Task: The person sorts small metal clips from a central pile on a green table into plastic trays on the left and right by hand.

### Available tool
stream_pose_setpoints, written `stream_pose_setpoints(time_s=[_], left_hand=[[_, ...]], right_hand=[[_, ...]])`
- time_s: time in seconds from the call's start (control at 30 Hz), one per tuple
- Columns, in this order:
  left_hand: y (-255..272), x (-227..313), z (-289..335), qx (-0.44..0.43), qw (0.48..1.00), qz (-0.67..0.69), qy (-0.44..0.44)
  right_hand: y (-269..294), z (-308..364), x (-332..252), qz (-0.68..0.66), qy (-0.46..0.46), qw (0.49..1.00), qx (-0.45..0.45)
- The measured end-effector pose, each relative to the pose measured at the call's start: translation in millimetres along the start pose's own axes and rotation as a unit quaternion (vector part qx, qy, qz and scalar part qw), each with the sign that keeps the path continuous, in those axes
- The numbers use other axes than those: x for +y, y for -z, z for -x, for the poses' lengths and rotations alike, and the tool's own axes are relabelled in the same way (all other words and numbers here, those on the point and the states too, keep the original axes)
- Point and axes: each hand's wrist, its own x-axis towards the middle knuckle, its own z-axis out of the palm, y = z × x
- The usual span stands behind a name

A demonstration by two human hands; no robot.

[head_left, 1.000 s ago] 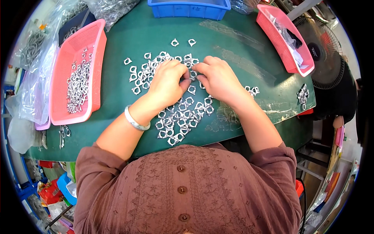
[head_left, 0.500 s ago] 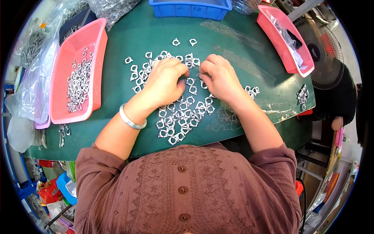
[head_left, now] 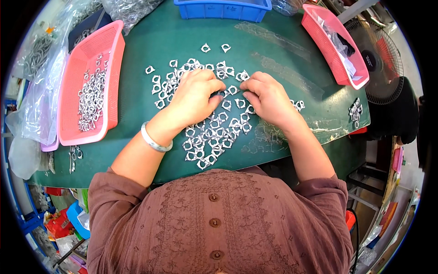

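Many small silvery metal rings with pointed corners (head_left: pixel 214 137) lie scattered over the green tabletop around both hands. My left hand (head_left: pixel 194 96), a pale bangle (head_left: pixel 155 138) on its wrist, curls over the pile's upper part. Its thumb and forefinger close at a ring (head_left: pixel 222 94) that is partly hidden. My right hand (head_left: pixel 264 97) is closed just to the right, fingers bent and thumb drawn in; what they hold, if anything, is hidden. Between the two hands lies one ring (head_left: pixel 233 90). Another ring (head_left: pixel 243 75) rests above the right fingertips.
At left stands a pink basket (head_left: pixel 117 82) part-filled with rings. A blue bin (head_left: pixel 223 11) is at the far edge. Another pink basket (head_left: pixel 315 45) with plastic bags sits at far right, near a fan (head_left: pixel 378 59). Small clusters of metal parts (head_left: pixel 355 112) lie by the right edge.
My right hand has shifted slightly right, away from a ring that now lies between the hands, uncovering another above its fingers. The left fingertips have moved slightly right.
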Motion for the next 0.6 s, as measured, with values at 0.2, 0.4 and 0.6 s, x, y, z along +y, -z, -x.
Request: stream_pose_setpoints(time_s=[0.2, 0.4, 0.6], left_hand=[[-2.9, -4.9, 0.2, 0.001, 1.000, 0.016, -0.007], [-4.6, -6.4, 0.0, 0.012, 1.000, 0.018, -0.013], [-2.1, -1.3, -0.8, 0.025, 1.000, -0.008, -0.005]], right_hand=[[-1.8, -0.2, 0.9, 0.006, -0.010, 1.000, 0.000], [-6.0, 1.0, 1.5, 0.008, -0.012, 1.000, -0.002], [-7.2, 2.3, 1.0, 0.008, -0.007, 1.000, 0.001]])
